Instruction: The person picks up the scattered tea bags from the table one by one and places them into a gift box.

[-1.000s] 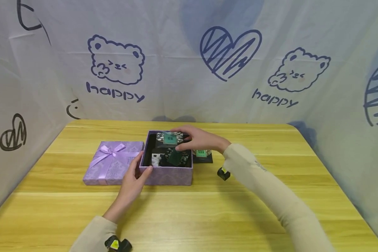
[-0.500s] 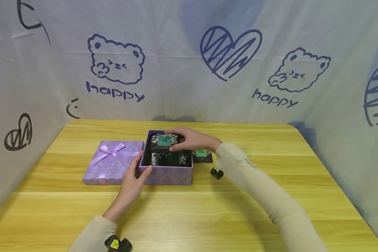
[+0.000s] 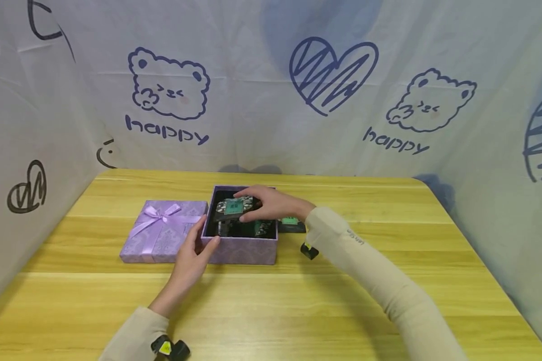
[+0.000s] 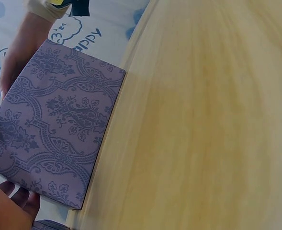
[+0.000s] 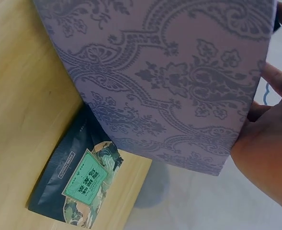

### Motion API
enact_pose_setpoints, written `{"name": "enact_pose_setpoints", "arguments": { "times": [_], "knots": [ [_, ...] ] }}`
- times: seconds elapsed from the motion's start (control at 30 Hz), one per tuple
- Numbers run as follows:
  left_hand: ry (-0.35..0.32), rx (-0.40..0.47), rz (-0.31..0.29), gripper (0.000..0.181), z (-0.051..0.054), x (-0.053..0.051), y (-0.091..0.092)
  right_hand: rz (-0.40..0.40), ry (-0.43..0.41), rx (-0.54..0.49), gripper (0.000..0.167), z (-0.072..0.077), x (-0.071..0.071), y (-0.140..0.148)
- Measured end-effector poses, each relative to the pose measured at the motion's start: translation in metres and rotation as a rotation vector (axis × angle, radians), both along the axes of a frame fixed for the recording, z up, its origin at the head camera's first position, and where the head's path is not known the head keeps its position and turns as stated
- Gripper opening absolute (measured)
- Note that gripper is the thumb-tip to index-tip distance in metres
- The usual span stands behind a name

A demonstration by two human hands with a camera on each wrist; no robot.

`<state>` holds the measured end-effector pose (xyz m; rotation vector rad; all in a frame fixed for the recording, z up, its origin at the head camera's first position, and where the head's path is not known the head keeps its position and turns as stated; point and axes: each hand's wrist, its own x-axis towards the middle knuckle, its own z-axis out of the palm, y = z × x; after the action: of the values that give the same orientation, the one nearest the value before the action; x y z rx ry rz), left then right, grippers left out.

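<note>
A purple patterned gift box [image 3: 244, 251] stands without its lid at the middle of the table. My left hand [image 3: 190, 256] holds its front left corner, thumb at the front rim and fingers along the left wall. Over the box my right hand [image 3: 274, 203] pinches a black packet [image 3: 231, 206] with a green label, tilted and partly within the opening. Beneath it, other dark and white items [image 3: 263, 228] lie in the box, mostly hidden. Behind the box's right side lies another black packet [image 5: 81, 177] with a green label, seen in the right wrist view.
The purple lid [image 3: 160, 233] with a ribbon bow lies left of the box, close to my left hand. Wood-grain table [image 3: 253, 311] surface extends in front and to the right. White printed cloth [image 3: 253, 125] hangs behind and at both sides.
My right hand has moved left and slightly down with the black packet, which now tilts and covers more of the box's contents. The left hand keeps its place at the corner.
</note>
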<state>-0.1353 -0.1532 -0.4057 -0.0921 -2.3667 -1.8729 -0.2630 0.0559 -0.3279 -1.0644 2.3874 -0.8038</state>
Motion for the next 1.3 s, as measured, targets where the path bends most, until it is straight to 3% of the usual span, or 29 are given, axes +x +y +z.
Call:
{"name": "enact_pose_setpoints", "arguments": {
  "times": [0.37,0.6,0.8,1.0,1.17,1.3],
  "knots": [
    [-0.013,0.001,0.012,0.062,0.002,0.001,0.002,-0.031,0.010,-0.050,0.057,-0.003,0.005,0.001],
    [-0.024,0.005,0.017,0.062,0.003,0.002,0.002,-0.098,0.016,-0.207,0.048,-0.009,0.006,0.010],
    [-0.020,0.018,0.017,0.062,0.003,0.001,0.002,-0.182,0.081,-0.336,0.038,-0.008,0.012,0.024],
    [-0.025,0.000,0.022,0.062,0.003,0.001,0.001,-0.290,0.135,-0.433,0.033,-0.014,0.009,0.042],
    [-0.021,-0.010,0.022,0.062,0.004,0.001,0.000,-0.398,0.148,-0.437,0.030,-0.029,-0.001,0.059],
    [-0.022,-0.010,0.019,0.062,0.003,0.001,0.000,-0.415,0.124,-0.356,0.035,-0.043,-0.008,0.074]
  ]
}}
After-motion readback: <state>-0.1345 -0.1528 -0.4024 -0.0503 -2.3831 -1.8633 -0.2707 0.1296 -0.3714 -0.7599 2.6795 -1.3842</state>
